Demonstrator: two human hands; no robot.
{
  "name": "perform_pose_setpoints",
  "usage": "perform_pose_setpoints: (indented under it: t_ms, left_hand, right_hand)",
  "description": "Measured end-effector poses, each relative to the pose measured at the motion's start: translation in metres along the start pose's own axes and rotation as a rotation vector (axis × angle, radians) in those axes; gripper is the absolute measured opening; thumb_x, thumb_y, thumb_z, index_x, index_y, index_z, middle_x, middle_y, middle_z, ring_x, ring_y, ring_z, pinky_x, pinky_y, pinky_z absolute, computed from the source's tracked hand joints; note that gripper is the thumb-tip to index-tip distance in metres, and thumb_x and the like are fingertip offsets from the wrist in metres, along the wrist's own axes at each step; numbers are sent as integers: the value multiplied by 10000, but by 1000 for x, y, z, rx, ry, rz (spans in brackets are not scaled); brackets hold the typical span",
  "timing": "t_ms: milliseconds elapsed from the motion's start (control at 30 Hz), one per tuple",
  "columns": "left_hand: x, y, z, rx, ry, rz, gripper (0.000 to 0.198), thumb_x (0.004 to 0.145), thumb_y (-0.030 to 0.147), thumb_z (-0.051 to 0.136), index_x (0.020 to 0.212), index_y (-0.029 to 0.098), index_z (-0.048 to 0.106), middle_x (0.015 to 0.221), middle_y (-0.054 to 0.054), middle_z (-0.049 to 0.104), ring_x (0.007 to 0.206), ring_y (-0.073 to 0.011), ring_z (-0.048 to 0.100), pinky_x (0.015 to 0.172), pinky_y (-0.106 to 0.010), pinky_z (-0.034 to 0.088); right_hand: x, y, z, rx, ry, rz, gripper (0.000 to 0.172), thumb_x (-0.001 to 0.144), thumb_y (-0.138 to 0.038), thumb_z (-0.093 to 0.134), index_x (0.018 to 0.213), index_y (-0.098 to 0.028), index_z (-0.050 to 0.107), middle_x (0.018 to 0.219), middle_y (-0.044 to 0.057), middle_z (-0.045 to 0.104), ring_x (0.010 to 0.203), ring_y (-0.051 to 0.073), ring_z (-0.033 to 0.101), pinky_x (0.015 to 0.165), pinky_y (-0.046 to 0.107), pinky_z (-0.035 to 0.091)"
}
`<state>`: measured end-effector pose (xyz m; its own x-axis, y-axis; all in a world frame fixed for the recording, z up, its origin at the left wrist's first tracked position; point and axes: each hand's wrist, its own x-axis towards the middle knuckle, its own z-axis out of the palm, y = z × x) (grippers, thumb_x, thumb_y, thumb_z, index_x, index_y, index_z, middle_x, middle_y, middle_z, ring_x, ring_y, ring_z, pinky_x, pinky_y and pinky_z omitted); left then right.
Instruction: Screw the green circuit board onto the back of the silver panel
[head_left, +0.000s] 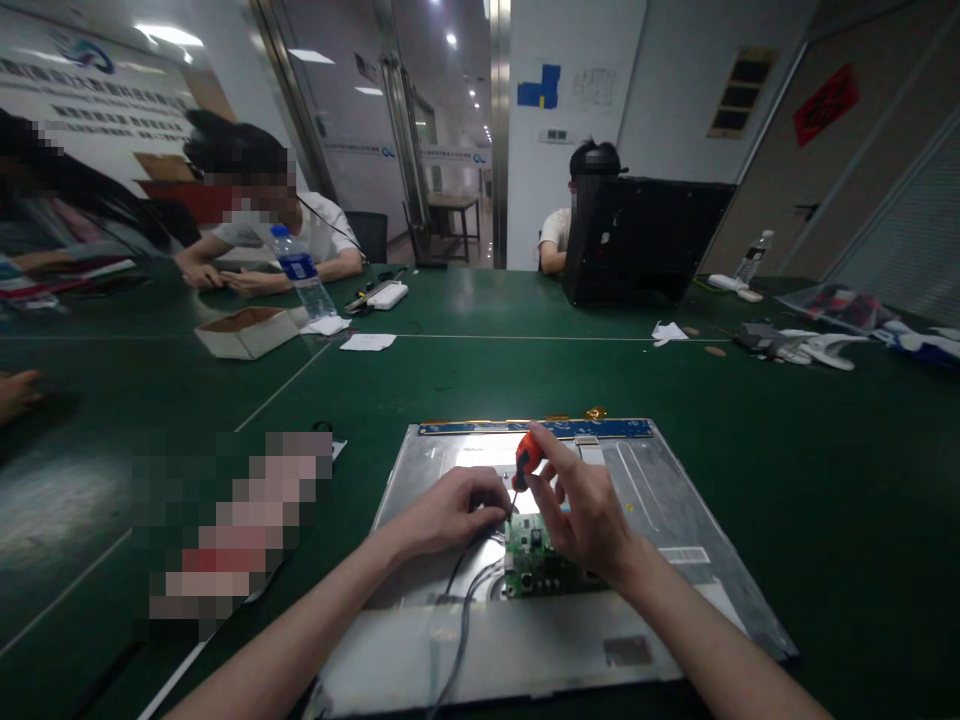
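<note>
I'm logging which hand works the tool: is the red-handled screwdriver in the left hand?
No, the right hand grips the red-handled screwdriver, its tip near the upper-left corner of the green circuit board.

Screwdriver handle (530, 452) is done in orange-red and black, circuit board (529, 548) is coloured green, and the panel's (645, 492) finished in silvery grey with a blue strip (487, 430). Table's (450, 378) covered in dark green, crossed by thin pale lines.

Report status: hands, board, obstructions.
Right hand grips orange screwdriver, tip near corner of green board. Left hand beside tip. Right hand hides part of board; cables alongside.
</note>
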<state>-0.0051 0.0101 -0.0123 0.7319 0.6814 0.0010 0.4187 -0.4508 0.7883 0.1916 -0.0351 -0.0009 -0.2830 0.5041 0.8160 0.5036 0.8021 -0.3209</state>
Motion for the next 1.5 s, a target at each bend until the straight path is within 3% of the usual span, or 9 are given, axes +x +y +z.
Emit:
perform_pose_setpoints:
  t_ms: [300,667,867,1333,1500]
  left_hand:
    - [1,-1,-1,3,-20,-25,85,831,178,570,856,165,650,813,-18,632,772,-170,544,717,-284,434]
    - [1,-3,0,-30,-31,-6,104,845,192,563,888,169,656,811,-24,635,764,-173,547,708,-290,433]
    - [1,-1,0,-27,-18,8,84,850,203,567,840,163,641,814,-24,633,768,-173,549,720,-296,427]
    - [1,3,-2,-37,-23,-9,79,844,200,581,849,165,651,823,-27,638,782,-174,550,721,-286,436]
    - [0,5,-1,-45,-20,-23,95,852,229,583,824,163,645,789,-19,631,767,-173,549,709,-284,436]
  right_hand:
    - [2,1,1,-22,39,-11,546,914,-186,549,1399,-230,302,879,20,628,553,99,532,417,223,412]
    - [0,-2,2,-26,18,14,592,909,-151,482,1453,-189,250,970,65,666,541,104,557,444,253,454]
    - [1,-1,1,-46,26,-6,584,906,-172,543,1423,-206,273,867,21,640,541,103,552,420,236,420]
    - [1,-3,0,-44,20,-3,567,913,-171,480,1438,-165,266,869,41,650,528,107,541,446,254,445]
    - [1,-2,1,-39,33,2,561,905,-176,520,1409,-210,276,845,12,626,519,100,526,412,232,404]
